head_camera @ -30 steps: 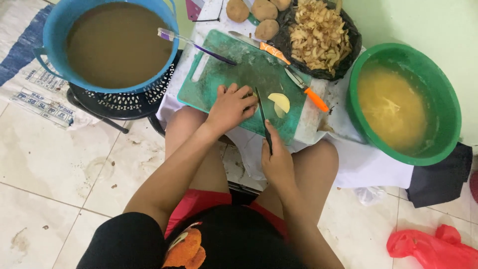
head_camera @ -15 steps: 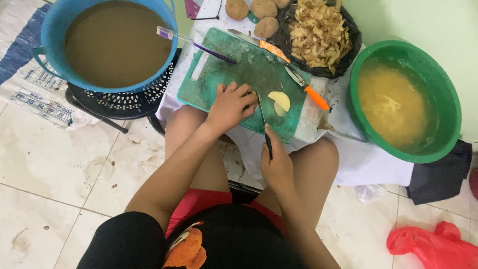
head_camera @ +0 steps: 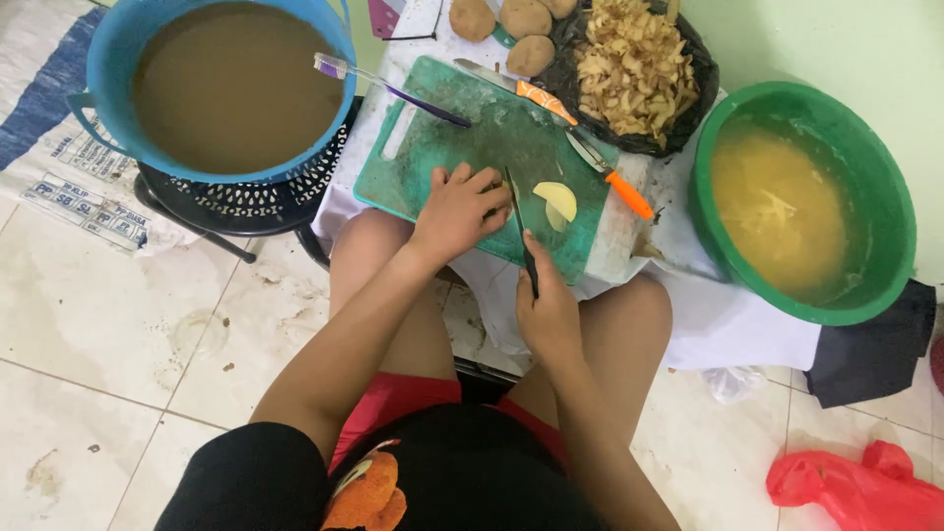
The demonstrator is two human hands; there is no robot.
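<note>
A green cutting board rests across my knees. My left hand presses down on a piece of potato that it mostly hides. My right hand grips the dark handle of a knife, whose blade stands on the board right beside my left fingers. Pale yellow potato slices lie on the board just right of the blade.
A blue tub of brown water sits on a black stool at left. A green basin with yellowish water and cut potato stands at right. Peels fill a black bag. Whole potatoes, an orange-handled peeler and a purple toothbrush lie nearby.
The knife blade has edged slightly toward my left fingers on the board. Both hands stay in nearly the same place.
</note>
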